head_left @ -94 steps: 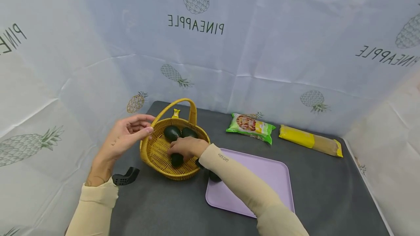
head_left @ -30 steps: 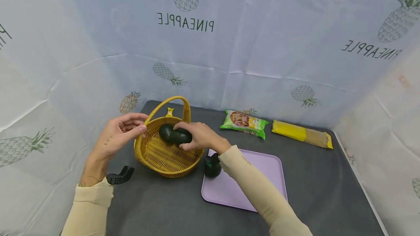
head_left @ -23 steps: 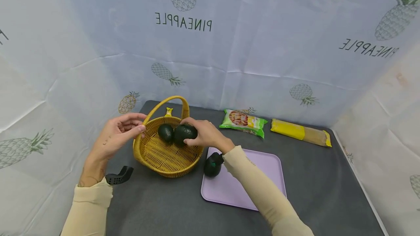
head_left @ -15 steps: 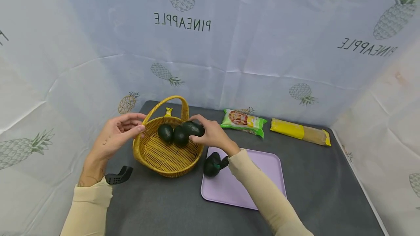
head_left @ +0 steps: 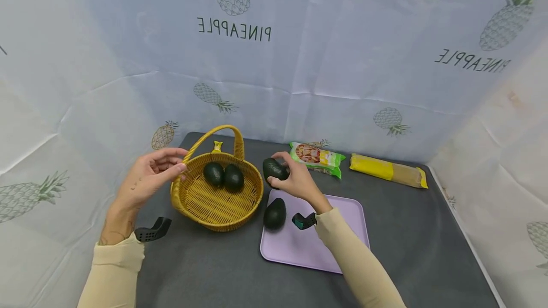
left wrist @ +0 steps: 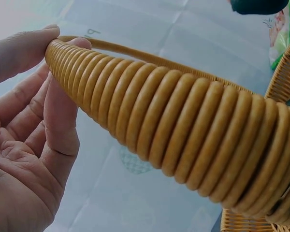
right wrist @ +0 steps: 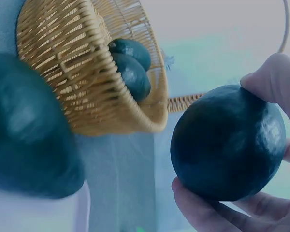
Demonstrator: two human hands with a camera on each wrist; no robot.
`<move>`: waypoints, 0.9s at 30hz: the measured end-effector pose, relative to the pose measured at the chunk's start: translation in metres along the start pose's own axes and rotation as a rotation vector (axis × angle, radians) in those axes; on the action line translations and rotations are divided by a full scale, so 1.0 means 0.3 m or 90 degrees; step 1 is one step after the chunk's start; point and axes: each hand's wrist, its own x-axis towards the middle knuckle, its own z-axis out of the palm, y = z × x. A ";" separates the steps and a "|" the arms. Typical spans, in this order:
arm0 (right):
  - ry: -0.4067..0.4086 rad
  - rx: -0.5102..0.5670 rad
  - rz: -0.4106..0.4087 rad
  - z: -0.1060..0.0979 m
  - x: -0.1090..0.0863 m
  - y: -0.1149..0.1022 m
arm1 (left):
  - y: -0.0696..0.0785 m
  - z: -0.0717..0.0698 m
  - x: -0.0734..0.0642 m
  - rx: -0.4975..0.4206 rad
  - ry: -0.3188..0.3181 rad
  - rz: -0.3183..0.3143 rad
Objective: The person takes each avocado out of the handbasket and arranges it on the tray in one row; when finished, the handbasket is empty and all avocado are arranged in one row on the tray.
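Note:
My left hand point(head_left: 150, 175) pinches the handle point(left wrist: 174, 116) of a yellow wicker basket point(head_left: 218, 208) between thumb and fingers. Two dark green avocados, a left one point(head_left: 213, 174) and a right one point(head_left: 233, 178), lie side by side toward the back of the basket. To the right of the rim, my right hand point(head_left: 297, 177) grips another avocado point(right wrist: 227, 142) with thumb and fingertips, raised above the far left corner of a lilac tray point(head_left: 299, 251). One more avocado point(head_left: 275, 214) rests on the tray's left side, below the held one.
Behind the tray lie a green snack packet point(head_left: 318, 158) and a long yellow packet point(head_left: 387, 171). A small yellow wrapper point(head_left: 217, 147) sits behind the basket. Pineapple-printed cloth point(head_left: 342, 61) walls in the dark grey table point(head_left: 205, 270) at the back and sides.
The right hand reached into the basket, took hold of an avocado, lifted it and carried it right, out past the rim. The left hand kept its hold on the handle.

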 end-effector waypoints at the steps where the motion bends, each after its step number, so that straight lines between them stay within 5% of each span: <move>1: 0.009 -0.002 0.009 -0.004 -0.010 0.007 | 0.000 0.000 -0.001 0.002 0.001 0.001; 13: 0.088 -0.028 0.136 -0.048 -0.113 0.045 | 0.001 0.002 -0.001 -0.006 0.005 0.016; 27: 0.080 -0.025 0.246 0.013 -0.259 0.126 | 0.002 0.001 0.001 0.006 0.010 0.006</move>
